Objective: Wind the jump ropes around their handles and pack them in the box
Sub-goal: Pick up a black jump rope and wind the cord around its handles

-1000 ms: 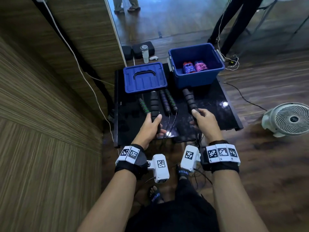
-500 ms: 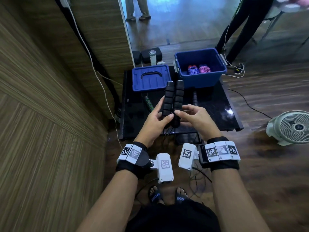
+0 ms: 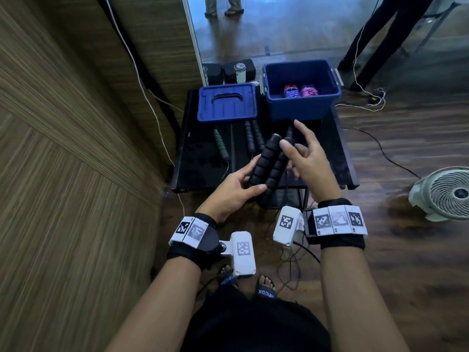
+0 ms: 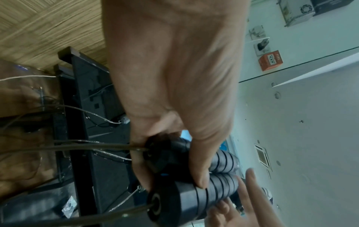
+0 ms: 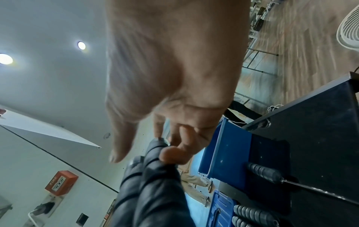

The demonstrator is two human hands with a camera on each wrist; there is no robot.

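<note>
Left hand (image 3: pixel 229 190) around black handles (image 3: pixel 269 163)

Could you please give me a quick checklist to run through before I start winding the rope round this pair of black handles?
1. Both black handles side by side in the left hand grip: ok.
2. Right hand holding the rope to wind: not ok, fingers only touch the handle tops.
3. Rope hanging free from the handle ends, untangled: cannot tell.
4. Blue box open, lid set aside: ok.
5. Space in the box beside the two wound ropes: ok.
</note>
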